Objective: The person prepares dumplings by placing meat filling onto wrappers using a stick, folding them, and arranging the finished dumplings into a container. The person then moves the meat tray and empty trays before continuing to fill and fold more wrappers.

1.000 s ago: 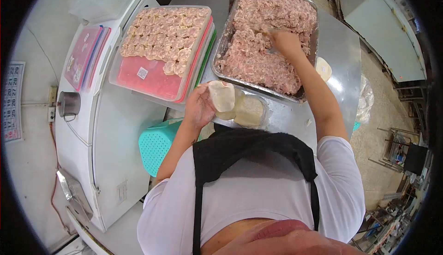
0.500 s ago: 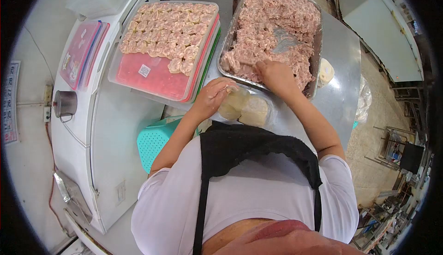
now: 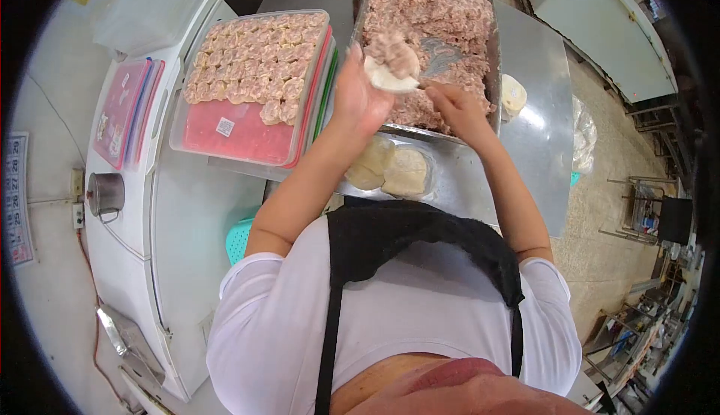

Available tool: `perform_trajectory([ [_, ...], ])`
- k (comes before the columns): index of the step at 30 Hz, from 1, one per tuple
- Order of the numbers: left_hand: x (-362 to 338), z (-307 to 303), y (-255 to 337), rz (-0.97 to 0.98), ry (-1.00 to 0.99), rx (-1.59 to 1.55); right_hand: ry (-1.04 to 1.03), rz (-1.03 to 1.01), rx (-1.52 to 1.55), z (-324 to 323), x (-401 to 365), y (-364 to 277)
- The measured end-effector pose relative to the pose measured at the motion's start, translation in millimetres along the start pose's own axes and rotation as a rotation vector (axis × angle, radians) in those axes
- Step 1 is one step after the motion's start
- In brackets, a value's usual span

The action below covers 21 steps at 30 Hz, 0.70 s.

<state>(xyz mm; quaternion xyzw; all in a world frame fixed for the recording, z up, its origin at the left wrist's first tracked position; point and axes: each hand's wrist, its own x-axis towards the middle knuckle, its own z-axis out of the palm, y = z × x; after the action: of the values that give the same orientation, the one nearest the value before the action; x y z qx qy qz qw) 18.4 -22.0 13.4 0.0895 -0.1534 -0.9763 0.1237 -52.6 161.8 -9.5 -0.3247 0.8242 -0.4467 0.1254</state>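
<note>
My left hand [image 3: 360, 98] is raised at the near left corner of the metal tray [image 3: 491, 118], holding a pale round dumpling wrapper [image 3: 391, 79] at its fingers. A lump of ground meat [image 3: 394, 49] sits on the wrapper, blurred by motion. My right hand [image 3: 457, 109], fingers closed, is over the tray at the wrapper's right edge; a thin thing at its fingertips is too small to make out. More minced meat [image 3: 457, 10] fills much of the tray, with bare metal showing in the middle. Below my hands lie two piles of wrappers [image 3: 406, 172].
Left of the tray, filled dumplings [image 3: 255, 55] stand in rows on stacked plastic containers [image 3: 247, 131]. A round pale piece of dough [image 3: 513, 94] lies right of the tray. A white freezer [image 3: 180, 212] holds lidded boxes [image 3: 124, 111] and a metal mug [image 3: 105, 193].
My left hand has moved up from the wrapper piles to the tray with a wrapper. My right hand has come back from the meat, and a lump now sits on the wrapper.
</note>
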Motion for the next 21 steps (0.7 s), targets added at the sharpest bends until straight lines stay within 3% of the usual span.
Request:
perform_trajectory([
  [2, 3.5, 8.0, -4.3, -0.019, 0.044, 0.008, 0.058, -0.093, -0.062, -5.7, -5.6, 1.3],
  [4, 8.6, 4.2, -9.4, -0.029, 0.089, 0.016, -0.003, -0.217, -0.363, -29.0, -5.7, -4.4],
  [5, 12.0, -12.0, -14.8, -0.026, 0.084, -0.019, -0.123, -0.115, -0.514, -44.4, -10.0, -12.9],
  [6, 15.8, -26.8, -19.7, -0.023, 0.08, -0.054, -0.118, -0.112, -0.512, -55.5, -17.1, -23.4],
  [8, 21.3, -30.7, -24.4, 0.012, 0.131, -0.098, -0.127, -0.03, -0.786, -68.8, -28.5, -36.6],
  [9, 19.3, -23.5, -25.5, 0.022, 0.162, -0.05, -0.126, -0.031, -0.785, -66.0, -30.1, -31.7],
  [11, 14.2, -7.9, -28.1, 0.012, 0.177, -0.042, 0.057, -0.269, -0.636, -50.6, -32.7, -11.5],
  [14, 11.9, 12.0, -39.3, 0.095, 0.241, 0.048, 0.104, -0.319, -0.578, -44.0, -21.9, 19.0],
  [16, 20.0, -10.3, -49.5, 0.109, 0.218, 0.119, 0.125, -0.319, -0.585, -44.3, -20.1, 34.5],
  [19, 20.2, -30.1, -58.3, 0.131, 0.226, 0.214, 0.08, -0.29, -0.619, -58.5, -14.9, 68.4],
  [21, 12.5, -26.1, -59.4, 0.14, 0.265, 0.242, -0.161, -0.096, -0.92, -76.2, -9.7, 93.3],
])
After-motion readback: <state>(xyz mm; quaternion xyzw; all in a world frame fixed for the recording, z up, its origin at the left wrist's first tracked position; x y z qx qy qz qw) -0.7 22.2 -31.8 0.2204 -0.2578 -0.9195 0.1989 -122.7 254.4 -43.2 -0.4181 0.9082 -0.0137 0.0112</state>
